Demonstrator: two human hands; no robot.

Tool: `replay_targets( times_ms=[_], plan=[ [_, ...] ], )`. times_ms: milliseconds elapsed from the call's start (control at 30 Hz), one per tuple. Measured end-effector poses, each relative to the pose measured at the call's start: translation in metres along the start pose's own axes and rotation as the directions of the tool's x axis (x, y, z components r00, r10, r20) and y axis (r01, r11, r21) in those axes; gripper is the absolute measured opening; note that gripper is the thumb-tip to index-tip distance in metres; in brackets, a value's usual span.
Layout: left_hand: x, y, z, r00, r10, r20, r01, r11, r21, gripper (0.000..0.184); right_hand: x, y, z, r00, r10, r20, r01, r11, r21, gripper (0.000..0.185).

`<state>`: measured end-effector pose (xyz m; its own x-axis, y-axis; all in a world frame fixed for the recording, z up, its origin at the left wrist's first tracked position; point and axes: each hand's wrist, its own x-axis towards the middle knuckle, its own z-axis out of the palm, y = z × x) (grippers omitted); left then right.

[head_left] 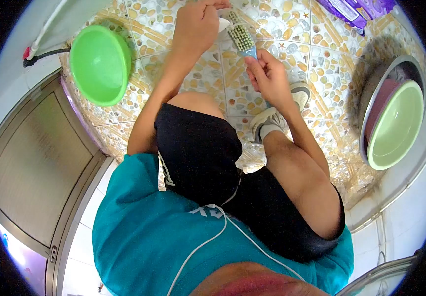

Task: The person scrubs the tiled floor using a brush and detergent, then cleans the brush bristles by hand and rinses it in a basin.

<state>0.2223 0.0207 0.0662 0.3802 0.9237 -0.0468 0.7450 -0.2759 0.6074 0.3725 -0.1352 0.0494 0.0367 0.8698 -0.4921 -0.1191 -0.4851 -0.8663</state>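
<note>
My right hand [270,79] is closed on the handle of a scrubbing brush [242,38]. The brush has a light blue handle and pale, tufted bristles that face up. Close to the far end of the brush is my left hand [198,24], its fingers bent and partly cut off by the top edge of the view. A small white pointed piece [223,23] sticks out beside this hand, next to the bristles. What it belongs to is hidden.
A bright green basin [100,64] stands at the left near a door [40,163]. To the right, a pale green basin [398,126] leans with a metal basin [410,64]. Purple packaging [346,12] lies at the top right. The floor [198,74] has pebble-patterned tiles.
</note>
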Motion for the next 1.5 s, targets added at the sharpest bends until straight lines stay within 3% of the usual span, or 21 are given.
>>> replay_targets(
  times_ms=[67,133,167,267,333,467,567,667,733,767,967,1067,1200,1367,1433,1500],
  plan=[
    [-0.006,-0.005,0.005,1.000,-0.018,0.024,0.019,0.999,-0.044,0.021,-0.001,0.005,0.000,0.999,-0.027,0.021,0.028,0.999,-0.042,0.019],
    [-0.002,-0.016,0.014,0.983,0.161,-0.089,-0.161,0.987,0.008,0.021,-0.002,0.000,0.000,1.000,-0.020,0.023,0.021,0.999,-0.047,0.019],
    [-0.002,-0.020,0.017,0.982,0.166,-0.094,-0.166,0.986,0.008,0.021,-0.002,-0.004,0.000,1.000,-0.017,0.019,0.018,0.999,-0.051,0.020],
    [-0.001,-0.015,0.009,0.998,0.069,0.006,-0.069,0.997,0.035,0.022,-0.001,-0.009,0.003,0.999,0.031,0.010,-0.031,0.998,0.060,0.020],
    [-0.001,-0.014,0.005,0.993,0.004,-0.115,0.004,0.997,0.072,0.021,0.001,-0.006,0.003,1.000,0.015,0.004,-0.015,0.999,0.046,0.020],
    [-0.001,-0.007,0.006,0.999,0.050,-0.001,-0.050,0.999,0.012,0.022,-0.001,-0.002,-0.001,1.000,-0.014,0.025,0.015,1.000,-0.017,0.018],
    [0.002,-0.006,0.009,0.997,0.056,-0.059,-0.058,0.998,-0.039,0.023,0.001,-0.005,0.001,0.999,-0.053,-0.010,0.052,0.997,-0.064,0.019],
    [0.005,0.004,0.001,0.977,0.148,-0.153,-0.137,0.987,0.083,0.023,0.005,-0.006,0.001,0.999,-0.026,-0.028,0.026,1.000,-0.007,0.019],
    [0.005,0.006,-0.006,1.000,-0.022,0.010,0.021,0.999,0.040,0.024,0.004,-0.005,-0.001,0.999,-0.032,-0.009,0.032,0.998,-0.055,0.019],
    [0.000,0.002,-0.001,0.999,-0.027,0.021,0.026,0.999,0.037,0.024,0.001,-0.004,-0.002,0.999,-0.050,0.011,0.051,0.994,-0.101,0.019],
    [0.002,0.011,-0.005,0.993,0.101,-0.064,-0.106,0.990,-0.092,0.023,0.003,-0.006,0.002,1.000,0.005,-0.018,-0.005,0.999,-0.040,0.020],
    [-0.006,0.000,0.005,0.999,0.013,0.038,-0.012,0.999,-0.034,0.023,-0.001,-0.003,-0.001,0.999,-0.035,0.019,0.036,0.998,-0.051,0.020],
    [0.001,-0.002,-0.001,1.000,0.026,-0.005,-0.026,0.999,0.031,0.023,-0.001,-0.007,0.000,1.000,-0.021,-0.004,0.020,0.996,-0.084,0.020],
    [-0.003,-0.023,0.011,0.998,0.002,-0.057,0.002,0.997,0.076,0.022,-0.005,-0.016,0.002,0.999,0.032,0.038,-0.034,0.999,0.038,0.021],
    [0.001,-0.004,0.003,0.991,0.128,-0.048,-0.130,0.990,-0.047,0.022,-0.002,-0.015,0.007,0.999,0.019,0.030,-0.021,0.998,0.058,0.019],
    [0.003,0.002,-0.003,0.988,0.136,-0.080,-0.136,0.991,-0.003,0.022,0.002,-0.013,0.007,1.000,0.022,0.005,-0.022,0.997,0.080,0.020]
  ],
)
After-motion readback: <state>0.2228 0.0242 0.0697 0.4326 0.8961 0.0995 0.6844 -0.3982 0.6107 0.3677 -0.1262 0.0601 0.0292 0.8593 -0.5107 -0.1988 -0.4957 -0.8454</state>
